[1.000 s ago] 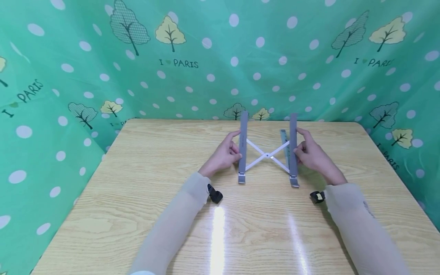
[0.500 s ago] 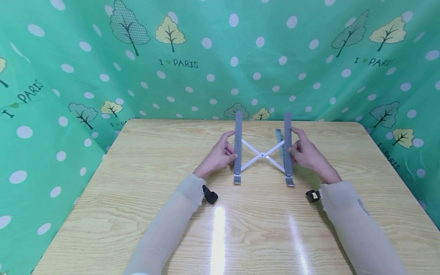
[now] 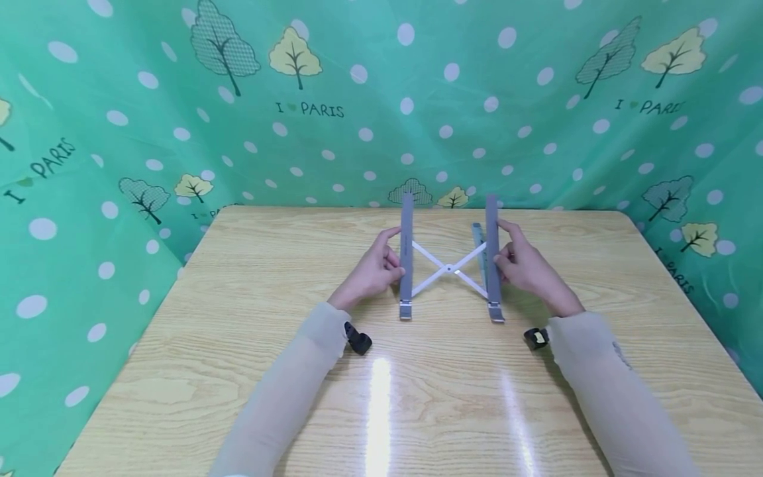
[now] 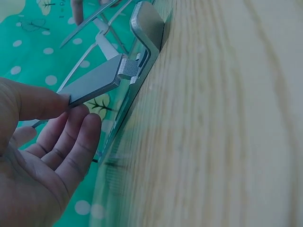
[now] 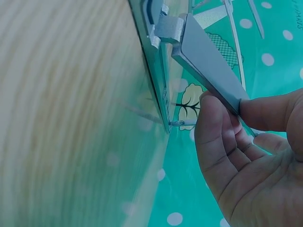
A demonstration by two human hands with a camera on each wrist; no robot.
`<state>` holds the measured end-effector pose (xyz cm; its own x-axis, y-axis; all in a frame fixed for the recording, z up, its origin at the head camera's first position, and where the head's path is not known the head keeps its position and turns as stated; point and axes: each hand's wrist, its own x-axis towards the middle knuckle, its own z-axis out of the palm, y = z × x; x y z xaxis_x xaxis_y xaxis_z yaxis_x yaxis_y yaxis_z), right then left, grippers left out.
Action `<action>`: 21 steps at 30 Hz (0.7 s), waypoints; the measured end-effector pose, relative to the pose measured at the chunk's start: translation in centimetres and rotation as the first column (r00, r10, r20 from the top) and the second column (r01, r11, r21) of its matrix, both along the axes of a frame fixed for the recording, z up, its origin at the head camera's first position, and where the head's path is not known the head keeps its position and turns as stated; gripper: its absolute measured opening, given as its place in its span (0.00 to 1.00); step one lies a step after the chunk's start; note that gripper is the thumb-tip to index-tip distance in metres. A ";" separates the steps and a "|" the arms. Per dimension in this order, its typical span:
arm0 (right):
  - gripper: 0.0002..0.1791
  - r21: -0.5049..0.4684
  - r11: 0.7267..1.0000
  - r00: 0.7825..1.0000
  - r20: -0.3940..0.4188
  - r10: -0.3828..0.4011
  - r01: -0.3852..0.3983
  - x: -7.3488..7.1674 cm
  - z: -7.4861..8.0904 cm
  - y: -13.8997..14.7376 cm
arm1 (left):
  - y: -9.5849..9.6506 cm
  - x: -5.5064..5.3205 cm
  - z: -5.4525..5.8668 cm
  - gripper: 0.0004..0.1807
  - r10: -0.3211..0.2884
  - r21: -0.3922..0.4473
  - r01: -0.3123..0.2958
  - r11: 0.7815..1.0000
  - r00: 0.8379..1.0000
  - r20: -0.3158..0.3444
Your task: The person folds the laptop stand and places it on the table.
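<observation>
A grey metal folding laptop stand [image 3: 407,248] stands unfolded near the table's far edge. Its two long bars are joined by a white X-shaped brace [image 3: 449,269], and small lipped feet point toward me. My left hand [image 3: 372,268] pinches the left bar from outside; in the left wrist view the thumb lies on top of the bar [image 4: 97,80] with fingers curled beneath. On the opposite side, my right hand [image 3: 527,265] grips the right bar [image 3: 493,258] the same way. The right wrist view shows that bar [image 5: 208,61] between thumb and fingers, sloping up from its hinge.
The wooden table [image 3: 238,318] stretches around the stand. Behind it hangs a green dotted curtain [image 3: 334,159] with printed trees. Small black cameras [image 3: 359,339] sit at both wrists, below beige sleeves [image 3: 286,391].
Both hands and the laptop stand have slid a little to the left together. The grip of each hand and the spread of the bars look the same.
</observation>
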<state>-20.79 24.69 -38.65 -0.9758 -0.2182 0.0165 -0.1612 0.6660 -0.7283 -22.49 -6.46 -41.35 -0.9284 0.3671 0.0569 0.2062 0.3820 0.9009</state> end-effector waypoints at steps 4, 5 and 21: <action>0.40 -0.006 1.000 1.000 0.012 0.005 -0.005 0.0 0.2 -0.4 | -0.4 0.2 0.2 0.47 -0.001 -0.002 0.001 1.000 1.000 -0.004; 0.40 -0.008 1.000 1.000 0.017 0.006 -0.005 0.0 0.2 -0.5 | -0.5 0.2 0.2 0.47 -0.001 -0.003 0.001 1.000 1.000 -0.002; 0.40 -0.004 0.999 0.999 -0.006 0.039 -0.039 -0.3 0.1 -2.0 | -2.3 0.6 0.3 0.47 0.001 -0.024 -0.001 1.000 1.000 -0.015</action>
